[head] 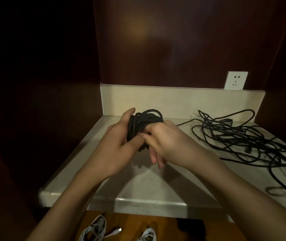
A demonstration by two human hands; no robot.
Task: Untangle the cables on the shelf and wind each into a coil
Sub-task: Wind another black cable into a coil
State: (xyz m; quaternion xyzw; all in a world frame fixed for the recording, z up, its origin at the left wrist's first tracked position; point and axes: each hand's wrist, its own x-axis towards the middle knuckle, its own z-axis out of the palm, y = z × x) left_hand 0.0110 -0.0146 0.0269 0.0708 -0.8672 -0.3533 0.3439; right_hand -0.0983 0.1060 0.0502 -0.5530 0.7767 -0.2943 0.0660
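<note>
Both hands meet above the pale shelf (138, 185), near its back left corner. The left hand (119, 145) grasps a black coil (144, 122), fingers wrapped behind the bundle and thumb across its front. The right hand (166, 141) pinches strands at the coil's lower side, its other fingers hanging loose. Bare surface lies between the hands and the shelf's front edge. A loose black cable tangle (239, 138) sprawls well apart to the right, reaching the right frame edge. A wall socket (236, 80) sits above the rear upstand (182, 100). White cables (95, 228) lie below the shelf.
</note>
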